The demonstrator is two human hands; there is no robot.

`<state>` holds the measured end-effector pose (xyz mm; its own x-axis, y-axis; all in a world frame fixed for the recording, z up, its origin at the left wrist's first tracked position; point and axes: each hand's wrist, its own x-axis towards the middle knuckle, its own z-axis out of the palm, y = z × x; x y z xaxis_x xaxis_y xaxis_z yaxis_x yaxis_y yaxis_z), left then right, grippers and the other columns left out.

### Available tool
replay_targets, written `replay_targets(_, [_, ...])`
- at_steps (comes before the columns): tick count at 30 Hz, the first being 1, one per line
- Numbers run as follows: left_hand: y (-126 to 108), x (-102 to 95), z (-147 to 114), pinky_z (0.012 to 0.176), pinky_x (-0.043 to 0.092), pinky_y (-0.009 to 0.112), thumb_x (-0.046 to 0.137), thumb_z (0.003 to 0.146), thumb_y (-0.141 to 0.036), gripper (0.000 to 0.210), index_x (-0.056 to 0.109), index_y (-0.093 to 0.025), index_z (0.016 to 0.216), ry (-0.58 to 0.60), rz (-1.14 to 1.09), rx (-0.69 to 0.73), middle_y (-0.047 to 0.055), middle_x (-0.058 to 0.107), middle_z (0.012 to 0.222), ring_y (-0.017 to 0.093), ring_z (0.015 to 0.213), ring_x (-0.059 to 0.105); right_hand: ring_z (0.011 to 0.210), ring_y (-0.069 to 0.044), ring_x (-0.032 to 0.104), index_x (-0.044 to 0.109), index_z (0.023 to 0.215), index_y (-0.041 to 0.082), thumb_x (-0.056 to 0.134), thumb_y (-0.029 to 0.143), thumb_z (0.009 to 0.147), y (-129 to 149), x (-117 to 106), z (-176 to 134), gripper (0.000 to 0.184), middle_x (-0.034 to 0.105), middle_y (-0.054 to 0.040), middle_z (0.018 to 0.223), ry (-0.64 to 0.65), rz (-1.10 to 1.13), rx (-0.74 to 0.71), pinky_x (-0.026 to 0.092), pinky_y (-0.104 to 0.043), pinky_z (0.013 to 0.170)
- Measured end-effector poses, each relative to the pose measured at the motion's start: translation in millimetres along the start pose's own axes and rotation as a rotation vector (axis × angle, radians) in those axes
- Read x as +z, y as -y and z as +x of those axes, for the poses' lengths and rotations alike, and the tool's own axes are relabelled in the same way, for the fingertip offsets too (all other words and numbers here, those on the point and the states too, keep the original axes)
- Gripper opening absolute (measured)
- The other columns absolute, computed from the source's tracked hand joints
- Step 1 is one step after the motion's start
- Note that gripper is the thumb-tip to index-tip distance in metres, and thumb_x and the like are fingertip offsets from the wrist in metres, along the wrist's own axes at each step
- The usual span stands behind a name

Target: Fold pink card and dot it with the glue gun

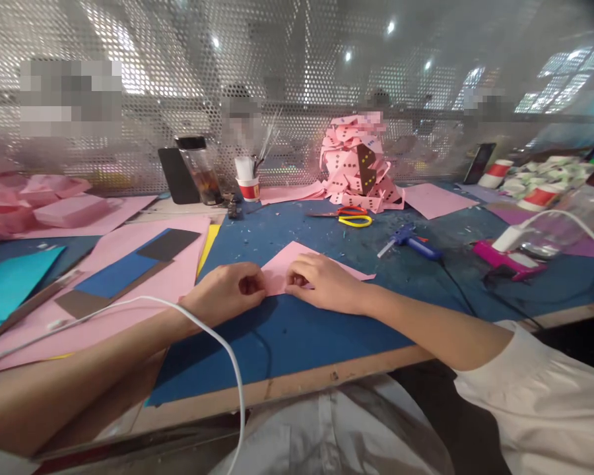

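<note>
A sheet of pink paper lies on the blue mat in front of me, showing a triangular outline with its peak pointing away. My left hand has its fingers curled in a pinch at the paper's left corner. Beside it, my right hand pinches the near edge around the middle, covering part of the sheet. The paper's right corner pokes out past my right wrist. Both fingertips' exact grip is partly hidden by the curled fingers.
Scissors, a blue glue gun and a pink glue gun lie beyond. A pink folded-paper stack stands at the back. A white cable crosses over my left forearm. Coloured sheets lie left.
</note>
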<state>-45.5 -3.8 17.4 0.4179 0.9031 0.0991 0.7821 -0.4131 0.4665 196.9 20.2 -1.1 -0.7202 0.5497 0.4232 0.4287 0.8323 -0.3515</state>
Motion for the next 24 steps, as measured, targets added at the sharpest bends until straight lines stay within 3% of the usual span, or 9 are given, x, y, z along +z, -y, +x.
replay_targets(13, [-9, -5.4, -3, 0.069, 0.043, 0.028, 0.055, 0.071, -0.026, 0.016, 0.067, -0.022, 0.08, 0.034, 0.074, -0.048, -0.001, 0.067, 0.076, 0.018, 0.073, 0.061, 0.088, -0.018, 0.058, 0.063, 0.09, 0.018, 0.065, 0.025, 0.094, 0, 0, 0, 0.009, 0.066, -0.0034, 0.089, 0.011, -0.001, 0.011, 0.043, -0.031, 0.082])
replay_targets(24, [8, -15.5, 2, 0.071, 0.044, 0.029, 0.058, 0.077, -0.035, 0.018, 0.069, -0.022, 0.081, 0.142, 0.009, -0.022, -0.001, 0.067, 0.075, 0.018, 0.073, 0.059, 0.087, -0.017, 0.057, 0.064, 0.091, 0.017, 0.064, 0.02, 0.092, 3, -3, 0, 0.003, 0.066, -0.0038, 0.091, 0.02, -0.004, 0.011, 0.043, -0.03, 0.084])
